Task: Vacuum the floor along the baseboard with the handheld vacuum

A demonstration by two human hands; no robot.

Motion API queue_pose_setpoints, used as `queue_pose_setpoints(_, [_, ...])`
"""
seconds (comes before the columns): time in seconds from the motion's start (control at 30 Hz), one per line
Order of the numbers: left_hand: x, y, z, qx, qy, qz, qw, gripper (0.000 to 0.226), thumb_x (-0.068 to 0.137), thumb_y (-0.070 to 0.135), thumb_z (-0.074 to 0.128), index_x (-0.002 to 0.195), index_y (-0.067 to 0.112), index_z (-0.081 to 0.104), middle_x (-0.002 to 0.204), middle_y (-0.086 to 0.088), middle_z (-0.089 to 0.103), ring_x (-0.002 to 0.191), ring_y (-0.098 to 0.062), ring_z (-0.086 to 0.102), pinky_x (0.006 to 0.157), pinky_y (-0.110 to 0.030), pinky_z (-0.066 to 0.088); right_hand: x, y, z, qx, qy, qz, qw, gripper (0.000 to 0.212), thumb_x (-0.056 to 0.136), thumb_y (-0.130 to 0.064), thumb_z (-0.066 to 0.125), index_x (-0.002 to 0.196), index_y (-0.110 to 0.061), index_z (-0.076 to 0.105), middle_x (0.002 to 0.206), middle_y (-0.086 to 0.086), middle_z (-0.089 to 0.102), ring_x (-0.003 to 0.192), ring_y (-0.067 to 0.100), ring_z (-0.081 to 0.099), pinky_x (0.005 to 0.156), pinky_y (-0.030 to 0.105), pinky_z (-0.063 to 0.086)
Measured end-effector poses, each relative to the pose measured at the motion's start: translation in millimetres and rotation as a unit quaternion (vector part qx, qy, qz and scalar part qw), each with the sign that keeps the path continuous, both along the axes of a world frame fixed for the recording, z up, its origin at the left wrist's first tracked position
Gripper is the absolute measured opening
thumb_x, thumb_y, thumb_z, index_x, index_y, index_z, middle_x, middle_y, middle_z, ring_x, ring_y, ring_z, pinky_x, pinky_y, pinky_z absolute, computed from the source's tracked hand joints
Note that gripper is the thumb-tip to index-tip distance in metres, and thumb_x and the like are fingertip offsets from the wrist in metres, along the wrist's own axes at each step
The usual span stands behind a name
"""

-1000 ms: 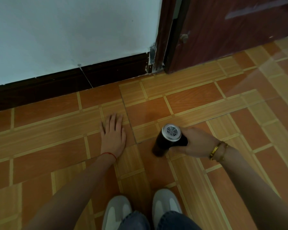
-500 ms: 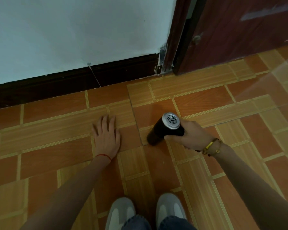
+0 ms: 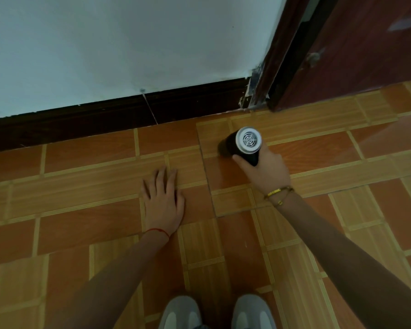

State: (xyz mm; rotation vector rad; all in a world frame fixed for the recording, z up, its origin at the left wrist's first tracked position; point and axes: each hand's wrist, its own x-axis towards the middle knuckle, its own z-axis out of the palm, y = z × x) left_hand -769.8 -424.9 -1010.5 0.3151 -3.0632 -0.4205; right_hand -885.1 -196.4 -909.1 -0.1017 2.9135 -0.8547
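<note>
The handheld vacuum (image 3: 243, 146) is a black cylinder with a silver vented end cap facing me. My right hand (image 3: 263, 172) grips its body and points its front end down at the tiled floor (image 3: 81, 210), a short way in front of the dark baseboard (image 3: 105, 119). My left hand (image 3: 163, 200) rests flat on the floor with straight fingers, to the left of the vacuum and apart from it. The nozzle tip is hidden behind the vacuum body.
A pale wall (image 3: 128, 43) rises above the baseboard. At the right stand a dark door frame (image 3: 271, 67) and a reddish-brown door (image 3: 365, 43). My two grey shoes (image 3: 214, 314) are at the bottom edge. A thin thread (image 3: 150, 108) hangs down the baseboard.
My right hand has carried the vacuum forward and to the right, closer to the baseboard and the door frame. My left hand has stayed flat on the floor.
</note>
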Motion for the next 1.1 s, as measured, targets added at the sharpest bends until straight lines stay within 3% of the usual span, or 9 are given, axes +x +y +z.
queue_pose_setpoints(0.07, [0,0,1,-0.009,-0.001,0.001,1.000,0.057,0.099,0.036,0.035,0.152,0.018,0.035,0.158,-0.011,0.033,0.148,-0.030,0.023,0.119,-0.061,0.015,-7,-5,-2,-0.005,0.010,-0.011,1.000,0.069,0.081,-0.059,0.059,0.131,-0.014,0.045,0.102,0.005,0.069,0.092,0.026,0.066,0.071,0.038,0.056])
queue_pose_setpoints(0.17, [-1,0,0,0.000,0.001,0.003,1.000,0.057,0.098,0.037,0.035,0.152,0.019,0.035,0.158,-0.010,0.032,0.149,-0.029,0.023,0.119,-0.061,0.014,-10,-21,-1,-0.011,0.001,0.055,0.998,0.069,0.082,-0.056,0.061,0.136,-0.017,0.040,0.107,0.003,0.068,0.095,0.023,0.065,0.072,0.032,0.053])
queue_pose_setpoints(0.23, [-1,0,-1,0.003,0.000,0.006,1.000,0.057,0.098,0.038,0.035,0.152,0.019,0.035,0.158,-0.009,0.032,0.148,-0.029,0.023,0.119,-0.060,0.014,-15,-30,-3,-0.006,0.001,0.083,0.997,0.068,0.082,-0.058,0.060,0.134,-0.017,0.041,0.105,0.003,0.068,0.091,0.022,0.066,0.070,0.036,0.057])
queue_pose_setpoints(0.43, [-1,0,1,-0.001,0.008,0.004,1.000,0.055,0.097,0.035,0.040,0.150,0.018,0.039,0.157,-0.010,0.035,0.148,-0.030,0.026,0.118,-0.061,0.017,-48,-34,-9,-0.041,0.033,-0.063,0.997,0.069,0.085,-0.050,0.061,0.138,-0.011,0.038,0.102,0.013,0.068,0.088,0.031,0.065,0.060,0.031,0.045])
queue_pose_setpoints(0.53, [-2,-1,1,0.001,0.006,0.005,1.000,0.056,0.097,0.035,0.041,0.150,0.019,0.039,0.157,-0.009,0.035,0.148,-0.030,0.025,0.117,-0.061,0.018,-54,-50,-11,-0.053,0.039,-0.037,0.997,0.071,0.084,-0.051,0.061,0.139,-0.014,0.036,0.106,0.011,0.069,0.092,0.031,0.066,0.068,0.039,0.055])
queue_pose_setpoints(0.7, [-2,-1,0,0.008,0.009,0.004,1.000,0.056,0.097,0.036,0.038,0.150,0.018,0.039,0.157,-0.009,0.035,0.148,-0.030,0.026,0.117,-0.062,0.017,-57,-76,-16,-0.086,0.030,0.019,0.996,0.071,0.083,-0.053,0.062,0.138,-0.014,0.040,0.109,0.008,0.069,0.093,0.026,0.067,0.074,0.041,0.057])
queue_pose_setpoints(0.97, [-2,-1,1,0.013,0.005,0.005,1.000,0.056,0.097,0.038,0.036,0.150,0.019,0.039,0.157,-0.009,0.035,0.149,-0.029,0.024,0.118,-0.062,0.015,-66,-30,-17,-0.050,0.050,-0.127,0.989,0.075,0.085,-0.052,0.060,0.143,-0.013,0.033,0.108,0.016,0.068,0.097,0.037,0.064,0.076,0.042,0.053])
queue_pose_setpoints(1.1, [-2,0,0,0.010,0.008,0.006,1.000,0.056,0.097,0.037,0.038,0.150,0.018,0.039,0.157,-0.009,0.035,0.149,-0.029,0.025,0.118,-0.061,0.015,-63,-41,-14,-0.052,0.049,-0.078,0.994,0.072,0.085,-0.049,0.062,0.141,-0.013,0.034,0.105,0.014,0.069,0.092,0.034,0.066,0.068,0.033,0.048])
